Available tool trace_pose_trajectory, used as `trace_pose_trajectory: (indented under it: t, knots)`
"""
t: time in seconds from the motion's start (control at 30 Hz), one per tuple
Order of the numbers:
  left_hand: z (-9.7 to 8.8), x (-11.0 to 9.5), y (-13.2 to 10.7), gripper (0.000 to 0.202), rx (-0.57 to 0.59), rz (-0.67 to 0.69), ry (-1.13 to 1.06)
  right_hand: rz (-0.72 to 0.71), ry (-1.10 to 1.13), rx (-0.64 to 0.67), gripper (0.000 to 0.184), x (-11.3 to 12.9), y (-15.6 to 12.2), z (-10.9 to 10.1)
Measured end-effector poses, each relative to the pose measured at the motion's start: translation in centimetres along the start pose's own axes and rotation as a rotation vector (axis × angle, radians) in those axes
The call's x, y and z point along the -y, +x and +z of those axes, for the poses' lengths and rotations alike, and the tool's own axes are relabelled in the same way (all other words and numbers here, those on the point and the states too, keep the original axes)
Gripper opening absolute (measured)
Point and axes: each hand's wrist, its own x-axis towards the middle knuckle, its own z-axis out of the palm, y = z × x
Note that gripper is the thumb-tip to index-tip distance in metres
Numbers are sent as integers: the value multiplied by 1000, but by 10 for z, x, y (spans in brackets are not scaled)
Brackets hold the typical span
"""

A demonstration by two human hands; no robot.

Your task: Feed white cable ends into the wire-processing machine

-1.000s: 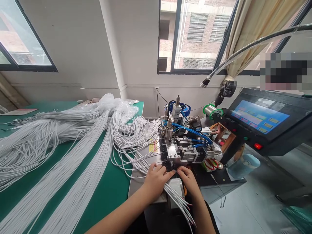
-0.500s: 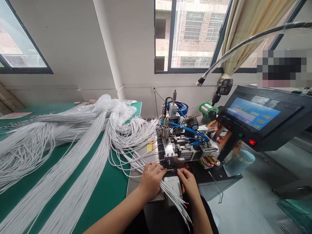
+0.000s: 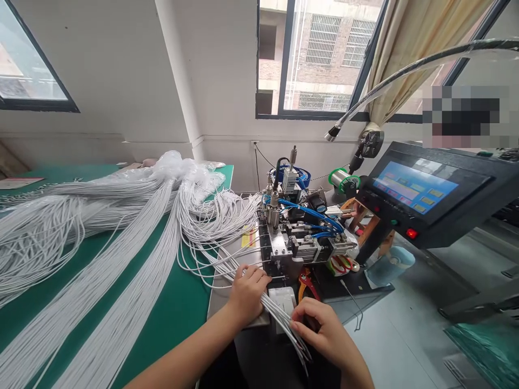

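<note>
My left hand (image 3: pixel 246 292) is closed on a bundle of thin white wires (image 3: pixel 279 313) at the front of a small metal machine (image 3: pixel 302 237) with blue air hoses. The wire ends fan out to the lower right. There my right hand (image 3: pixel 324 329) pinches the wire ends near their coloured tips. A white block (image 3: pixel 284 300) sits under the bundle, between my two hands.
Large heaps of long white wires (image 3: pixel 101 243) cover the green table (image 3: pixel 178 319) on the left. A black control panel with a blue touch screen (image 3: pixel 417 189) stands to the right. Orange-handled pliers (image 3: pixel 304 281), scissors (image 3: pixel 340 263) and a solder spool (image 3: pixel 338 178) lie about the machine.
My right hand has drawn back from the machine's front edge toward me and now holds the wire ends. My left hand has stayed on the bundle. The view has shifted slightly.
</note>
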Motion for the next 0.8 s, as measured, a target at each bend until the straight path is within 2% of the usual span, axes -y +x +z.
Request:
trace_pose_trajectory:
  t: [0.13,0.3,0.37,0.53,0.67,0.8]
  knots:
    - [1,0,-1,25,3,-2,16,1,-38,16,17,0,1,-1]
    - [2,-1,0,29,-40,-59,62,-23,-48,-73,24,0,7,-4]
    - [0,0,0,31,-63,-27,59,-15,-40,-130,27,-2,11,-5]
    - [-4,-1,-2,29,-125,170,-8,-1,54,-273,31,-13,26,-3]
    - [-6,-6,0,13,-155,157,12,14,145,-332,33,-22,37,1]
    - [-4,-10,2,14,-194,111,41,56,206,-315,35,-30,43,3]
